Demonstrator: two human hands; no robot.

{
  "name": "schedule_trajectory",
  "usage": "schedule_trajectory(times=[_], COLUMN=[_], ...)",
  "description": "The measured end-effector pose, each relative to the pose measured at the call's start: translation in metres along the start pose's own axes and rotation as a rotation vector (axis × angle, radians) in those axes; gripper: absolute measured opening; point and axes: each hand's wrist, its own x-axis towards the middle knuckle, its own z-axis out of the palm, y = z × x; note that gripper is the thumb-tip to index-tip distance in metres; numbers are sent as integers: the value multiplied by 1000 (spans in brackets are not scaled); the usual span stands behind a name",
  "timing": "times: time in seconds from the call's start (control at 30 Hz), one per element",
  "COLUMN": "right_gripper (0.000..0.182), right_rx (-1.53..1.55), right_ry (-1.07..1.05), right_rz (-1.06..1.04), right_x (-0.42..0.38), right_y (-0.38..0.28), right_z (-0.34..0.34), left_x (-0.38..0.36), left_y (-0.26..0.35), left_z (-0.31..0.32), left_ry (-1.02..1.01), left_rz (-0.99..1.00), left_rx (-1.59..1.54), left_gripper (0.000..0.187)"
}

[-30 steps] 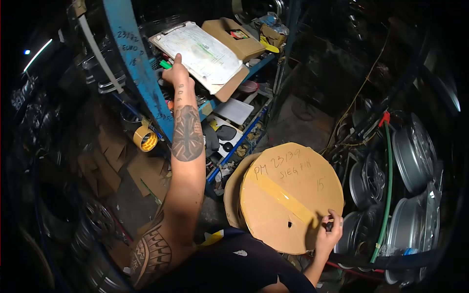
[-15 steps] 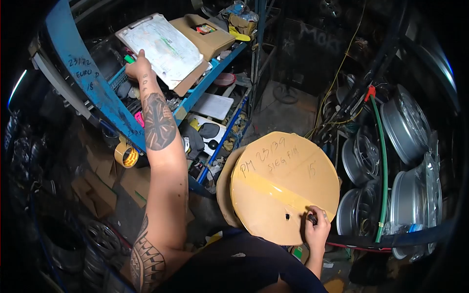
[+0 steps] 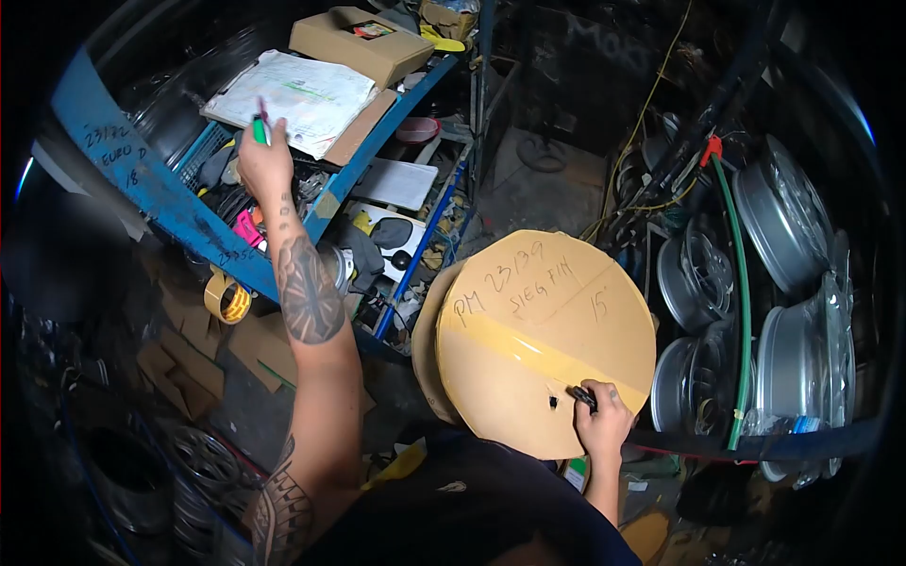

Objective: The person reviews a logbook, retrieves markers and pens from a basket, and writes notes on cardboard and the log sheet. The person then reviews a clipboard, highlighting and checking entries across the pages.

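Note:
My left hand [image 3: 265, 168] pinches a green marker [image 3: 259, 130], and a thin dark pen-like piece shows above it. Behind these fingers a clipboard with scribbled papers [image 3: 316, 94] lies tilted on the blue shelf. My right hand [image 3: 606, 420] is closed around a black marker [image 3: 582, 398], its tip over the lower right of a round cardboard disc [image 3: 538, 325]. Handwriting on the disc reads "PM 23/39 SIEG FIN 15". Clear tape crosses it, and a small dark hole sits left of the black marker. Another cardboard round shows behind its left edge.
An open cardboard box [image 3: 363, 47] sits on the blue shelf [image 3: 330, 203] behind the papers. A tape roll [image 3: 227, 298] hangs below the shelf's left side. Silver wheels [image 3: 781, 226] are stacked at the right, beside a green upright strip [image 3: 738, 321]. More wheels lie lower left.
My left hand has come off the clipboard edge, and the clipboard sits lower, apart from the box. My right hand has shifted slightly left and up, showing more of the black marker.

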Motion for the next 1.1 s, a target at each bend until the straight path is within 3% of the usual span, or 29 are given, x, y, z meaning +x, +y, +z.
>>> schedule_trajectory(times=[0.07,0.17,0.4,0.5,0.57,0.6,0.67,0.77,0.83,0.87,0.9,0.97,1.0,1.03,1.07,1.1], right_gripper=[15,15,16,16,16,16,16,15,14,15,16,20,28,25,21,17], right_rx=[-9,-16,-12,-9,-32,-44,-90,28,334,209,83,30,94,212,387,565], right_ry=[-3,-7,1,-13,-30,-39,-43,-219,-381,-493,-606,-841,-773,-702,-812,-905], right_rz=[1,3,3,0,29,36,60,36,-97,-121,-136,24,-47,-39,172,394], right_x=[-1,-2,-1,1,2,5,6,0,7,13,20,46,20,2,12,25], right_y=[1,0,0,1,-2,-3,-9,-43,-71,-84,-95,-109,-89,-71,-68,-73], right_z=[1,1,4,4,4,3,8,20,31,35,37,39,59,78,81,76], left_x=[-19,-35,-59,-80,-113,-136,-185,-254,-279,-291,-301,-303,-313,-325,-333,-327], left_y=[19,18,24,42,69,85,62,-11,-73,-104,-140,-179,-224,-271,-313,-305], left_z=[-24,-29,-43,-42,-40,-44,-4,82,149,182,222,278,322,367,409,414], left_ry=[-249,-271,-343,-82,-181,-373,-613,-885,-990,-972,-929,-769,-796,-825,-857,-762], left_rz=[-38,-100,40,381,421,418,316,-9,-551,-868,-964,-1092,-1115,-1142,-1173,-1280], left_rx=[268,403,474,169,-112,-237,-615,-592,-796,-916,-969,-905,-1027,-1148,-1264,-1213], left_gripper=[42,38,27,28,25,19,8,11,14,17,19,18,20,21,22,24])
